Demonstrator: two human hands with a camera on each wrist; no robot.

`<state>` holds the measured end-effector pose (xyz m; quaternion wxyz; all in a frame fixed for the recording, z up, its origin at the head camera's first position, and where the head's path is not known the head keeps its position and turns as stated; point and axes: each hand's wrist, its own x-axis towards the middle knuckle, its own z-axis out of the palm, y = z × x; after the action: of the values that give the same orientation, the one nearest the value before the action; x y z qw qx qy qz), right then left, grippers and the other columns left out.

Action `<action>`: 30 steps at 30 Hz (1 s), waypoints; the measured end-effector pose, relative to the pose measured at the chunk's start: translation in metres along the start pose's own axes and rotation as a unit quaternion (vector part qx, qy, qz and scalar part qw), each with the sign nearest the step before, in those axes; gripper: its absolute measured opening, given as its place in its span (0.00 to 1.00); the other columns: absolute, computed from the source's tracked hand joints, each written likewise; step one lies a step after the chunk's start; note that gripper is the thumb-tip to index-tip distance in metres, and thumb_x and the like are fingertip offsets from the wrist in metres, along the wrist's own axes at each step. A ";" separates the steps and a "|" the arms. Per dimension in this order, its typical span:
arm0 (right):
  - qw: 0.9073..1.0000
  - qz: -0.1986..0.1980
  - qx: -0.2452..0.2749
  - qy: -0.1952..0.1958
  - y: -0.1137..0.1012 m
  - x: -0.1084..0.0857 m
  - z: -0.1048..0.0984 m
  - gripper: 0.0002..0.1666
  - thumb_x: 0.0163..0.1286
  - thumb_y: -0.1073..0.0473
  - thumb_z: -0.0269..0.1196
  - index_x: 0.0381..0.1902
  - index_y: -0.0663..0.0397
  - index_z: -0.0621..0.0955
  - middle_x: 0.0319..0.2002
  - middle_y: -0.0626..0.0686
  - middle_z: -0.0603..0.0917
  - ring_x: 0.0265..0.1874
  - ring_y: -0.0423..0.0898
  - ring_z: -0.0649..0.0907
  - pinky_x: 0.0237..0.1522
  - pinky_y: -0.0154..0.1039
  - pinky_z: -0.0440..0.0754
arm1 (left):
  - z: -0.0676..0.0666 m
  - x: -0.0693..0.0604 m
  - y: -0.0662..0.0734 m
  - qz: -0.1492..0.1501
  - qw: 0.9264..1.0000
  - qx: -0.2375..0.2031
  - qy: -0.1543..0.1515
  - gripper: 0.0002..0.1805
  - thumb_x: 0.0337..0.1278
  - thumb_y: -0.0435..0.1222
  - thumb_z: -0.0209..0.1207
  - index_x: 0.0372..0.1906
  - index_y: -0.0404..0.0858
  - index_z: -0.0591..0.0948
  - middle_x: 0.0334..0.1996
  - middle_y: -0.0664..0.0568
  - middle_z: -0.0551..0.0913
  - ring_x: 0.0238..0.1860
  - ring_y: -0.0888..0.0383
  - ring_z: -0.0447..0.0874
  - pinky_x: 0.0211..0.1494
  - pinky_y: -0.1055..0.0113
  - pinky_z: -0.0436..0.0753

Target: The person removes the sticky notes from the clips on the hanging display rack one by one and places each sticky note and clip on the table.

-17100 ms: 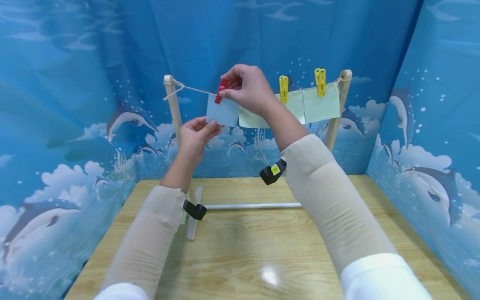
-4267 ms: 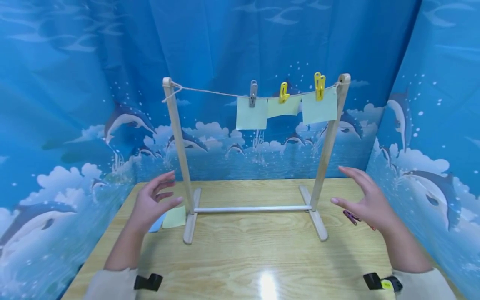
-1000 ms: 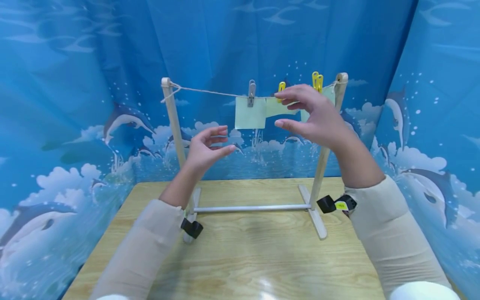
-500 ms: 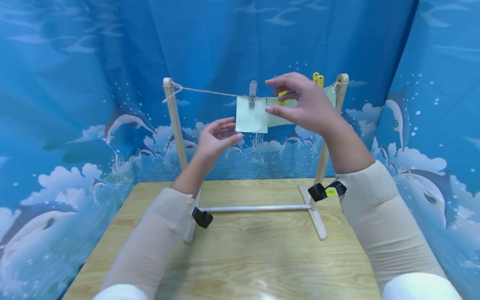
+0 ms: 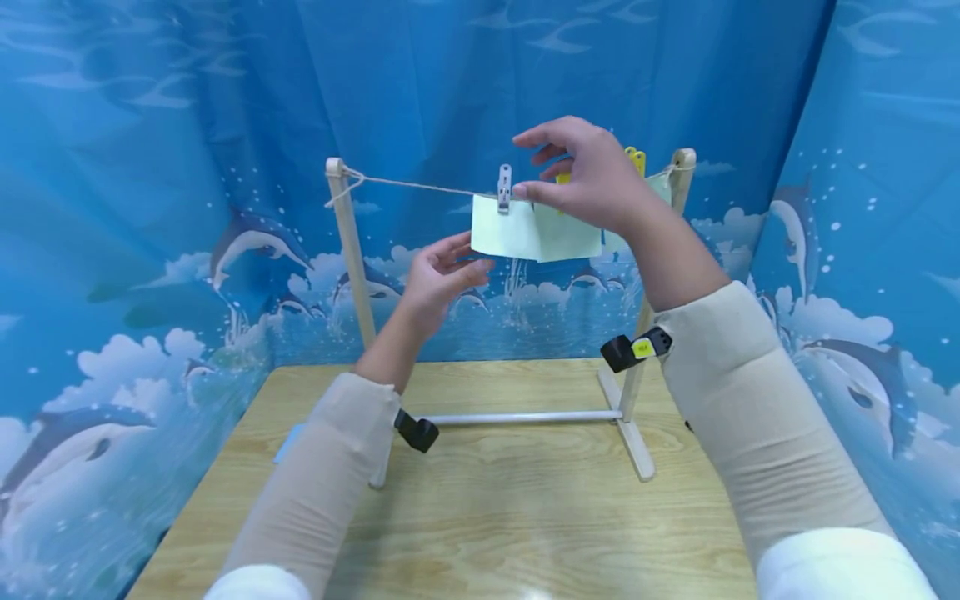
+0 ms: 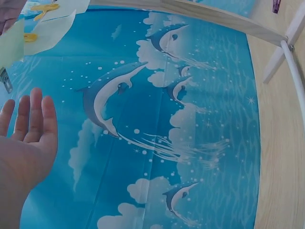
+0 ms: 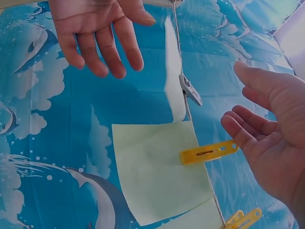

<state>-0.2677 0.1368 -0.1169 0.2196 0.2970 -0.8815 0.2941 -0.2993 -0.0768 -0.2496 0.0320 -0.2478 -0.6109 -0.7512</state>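
Three pale green sheets hang from a string. A grey peg [image 5: 505, 190] clips the leftmost sheet [image 5: 501, 232]; a yellow peg [image 7: 209, 152] holds the middle sheet [image 7: 159, 171]. My left hand [image 5: 438, 287], fingers relaxed, is beside the leftmost sheet's lower left corner; the head view leaves contact unclear. The right hand [image 5: 596, 179] hangs near the string, loosely bent with a gap between thumb and fingers, partly covering the yellow peg in the head view. In the right wrist view, the left hand [image 7: 97, 33] and right hand [image 7: 279, 124] hold nothing.
The string runs between two wooden posts [image 5: 350, 250] joined by a white bar [image 5: 517, 417]. Part of a blue sheet [image 5: 288, 442] shows beside the left sleeve on the wooden table [image 5: 510, 517]. A purple peg [image 6: 276, 5] appears at the left wrist view's top edge.
The blue sheet and red peg seen earliest on the string are gone from it; a grey peg is there. Lately both hands moved up, left one rightward, right one leftward, and the sheets swung.
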 end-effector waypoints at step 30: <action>0.995 0.063 -0.014 -0.080 0.002 0.036 -0.001 0.32 0.67 0.50 0.66 0.67 0.51 0.73 0.58 0.51 0.77 0.53 0.45 0.77 0.55 0.39 0.79 | 0.015 0.020 -0.013 -0.023 0.993 0.006 0.114 0.14 0.60 0.33 0.64 0.50 0.33 0.81 0.47 0.43 0.83 0.46 0.49 0.85 0.50 0.59 0.85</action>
<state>-0.2945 0.1247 -0.0966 0.1337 0.2605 -0.9171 0.2704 -0.3165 -0.0542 -0.2509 0.0853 -0.1461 -0.6137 -0.7712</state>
